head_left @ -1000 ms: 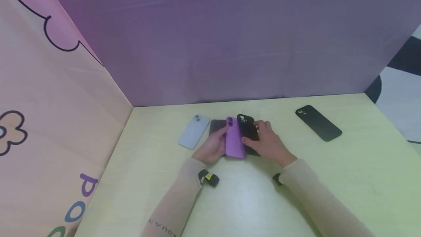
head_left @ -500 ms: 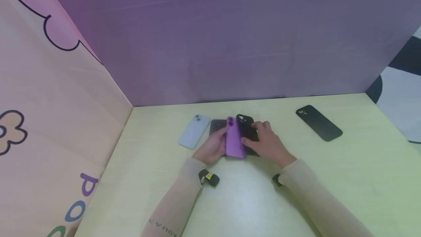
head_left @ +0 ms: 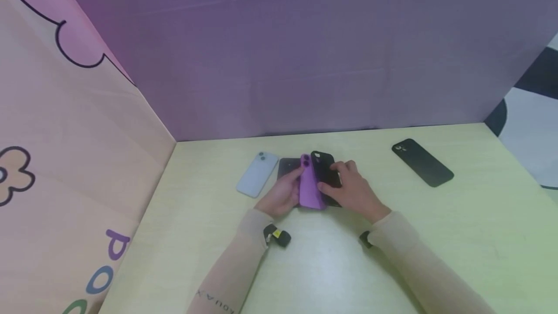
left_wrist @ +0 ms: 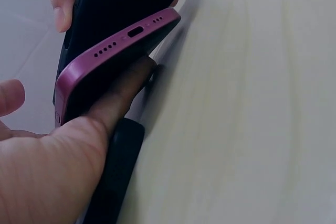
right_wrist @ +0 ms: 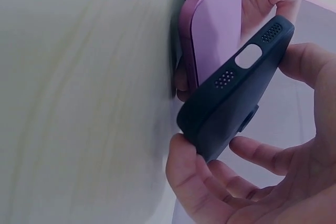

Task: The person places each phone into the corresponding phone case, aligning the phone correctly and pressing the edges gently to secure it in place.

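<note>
My left hand (head_left: 281, 196) grips a purple phone (head_left: 310, 189), its back with two camera lenses turned up. In the left wrist view the phone's bottom edge (left_wrist: 116, 46), with charging port and speaker holes, is tilted above the table. My right hand (head_left: 358, 193) pinches a black phone case (head_left: 326, 172) by its long sides, close beside the phone's right edge. In the right wrist view the case (right_wrist: 231, 98) shows an oval port cutout between two speaker grilles, and the phone (right_wrist: 218, 38) is behind it. How far the two overlap I cannot tell.
A dark flat phone or case (head_left: 286, 165) lies partly hidden behind my left hand. To its left is a light blue phone (head_left: 257, 175). Another black phone or case (head_left: 423, 164) lies at the right of the table (head_left: 471, 236). A purple backdrop (head_left: 314, 62) closes the far edge.
My right hand has shifted the black phone case slightly left, nearer the purple phone. The left hand has stayed in place with the phone.
</note>
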`<move>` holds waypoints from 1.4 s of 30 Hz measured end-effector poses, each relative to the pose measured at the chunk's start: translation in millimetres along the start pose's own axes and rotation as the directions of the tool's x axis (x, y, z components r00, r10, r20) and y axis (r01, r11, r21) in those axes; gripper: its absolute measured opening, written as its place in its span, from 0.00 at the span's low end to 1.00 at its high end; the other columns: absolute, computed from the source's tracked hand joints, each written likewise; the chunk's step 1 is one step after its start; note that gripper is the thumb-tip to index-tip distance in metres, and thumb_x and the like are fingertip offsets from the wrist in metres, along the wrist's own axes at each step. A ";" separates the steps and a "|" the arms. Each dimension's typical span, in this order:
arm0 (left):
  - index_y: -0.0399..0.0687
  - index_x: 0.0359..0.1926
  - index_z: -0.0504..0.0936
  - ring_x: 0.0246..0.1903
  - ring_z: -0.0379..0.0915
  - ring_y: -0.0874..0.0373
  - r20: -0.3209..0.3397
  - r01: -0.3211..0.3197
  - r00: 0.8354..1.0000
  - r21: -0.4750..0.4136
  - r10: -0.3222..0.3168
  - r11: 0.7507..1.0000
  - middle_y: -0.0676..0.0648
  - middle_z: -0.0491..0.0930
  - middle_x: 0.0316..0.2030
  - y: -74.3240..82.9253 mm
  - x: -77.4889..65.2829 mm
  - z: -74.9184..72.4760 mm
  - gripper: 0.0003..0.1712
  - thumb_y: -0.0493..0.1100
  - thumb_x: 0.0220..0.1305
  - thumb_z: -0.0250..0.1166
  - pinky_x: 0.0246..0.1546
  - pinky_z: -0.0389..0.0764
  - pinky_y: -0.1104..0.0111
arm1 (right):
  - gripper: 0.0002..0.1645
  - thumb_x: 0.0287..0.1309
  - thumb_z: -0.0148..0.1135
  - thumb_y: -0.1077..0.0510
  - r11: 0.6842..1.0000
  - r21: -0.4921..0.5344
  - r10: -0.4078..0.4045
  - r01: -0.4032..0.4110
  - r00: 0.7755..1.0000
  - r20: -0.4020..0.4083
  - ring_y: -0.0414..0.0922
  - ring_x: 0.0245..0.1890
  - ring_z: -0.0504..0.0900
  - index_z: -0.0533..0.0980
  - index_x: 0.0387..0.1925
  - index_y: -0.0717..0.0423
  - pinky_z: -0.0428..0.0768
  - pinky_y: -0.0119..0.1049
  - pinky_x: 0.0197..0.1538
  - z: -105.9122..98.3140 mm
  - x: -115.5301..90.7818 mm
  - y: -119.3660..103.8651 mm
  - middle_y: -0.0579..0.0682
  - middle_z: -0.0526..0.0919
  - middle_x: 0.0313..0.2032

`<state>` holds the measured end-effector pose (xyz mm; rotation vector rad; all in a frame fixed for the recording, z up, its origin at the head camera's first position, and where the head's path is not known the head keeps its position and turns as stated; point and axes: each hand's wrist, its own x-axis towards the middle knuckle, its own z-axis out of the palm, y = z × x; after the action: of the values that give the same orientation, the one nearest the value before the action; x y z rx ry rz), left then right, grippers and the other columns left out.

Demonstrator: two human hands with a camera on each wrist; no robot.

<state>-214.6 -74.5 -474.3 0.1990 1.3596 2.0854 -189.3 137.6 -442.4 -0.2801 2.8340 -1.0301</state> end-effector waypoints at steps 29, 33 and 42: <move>0.51 0.80 0.52 0.76 0.58 0.41 0.107 -0.021 0.994 0.069 0.013 0.997 0.42 0.60 0.78 1.8 -3.1 -1.4 0.32 0.49 0.81 0.46 0.75 0.66 0.49 | 0.42 0.65 0.63 0.35 1.000 0.008 -0.025 0.025 1.000 0.006 0.60 0.47 0.82 0.67 0.66 0.59 0.87 0.55 0.49 8.3 -2.6 -3.6 0.63 0.68 0.58; 0.52 0.81 0.52 0.75 0.60 0.41 0.114 -0.024 0.993 0.087 0.014 0.996 0.43 0.60 0.78 1.7 -3.1 -1.9 0.34 0.47 0.80 0.49 0.75 0.66 0.49 | 0.41 0.65 0.62 0.34 1.000 0.005 -0.031 0.031 1.000 -0.003 0.59 0.44 0.82 0.68 0.66 0.59 0.87 0.53 0.47 10.2 -2.3 -4.1 0.63 0.69 0.57; 0.48 0.81 0.49 0.75 0.61 0.42 0.096 -0.006 0.995 0.155 -0.009 0.988 0.39 0.61 0.76 2.5 -3.2 0.8 0.38 0.46 0.78 0.53 0.76 0.64 0.51 | 0.42 0.65 0.61 0.33 0.999 0.005 -0.040 0.040 0.999 -0.002 0.63 0.49 0.83 0.68 0.66 0.59 0.86 0.56 0.51 11.2 -4.0 -5.4 0.63 0.69 0.58</move>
<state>-212.7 -76.4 -471.1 0.3592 1.4635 1.9428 -182.8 127.4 -447.2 -0.3362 2.8380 -1.0454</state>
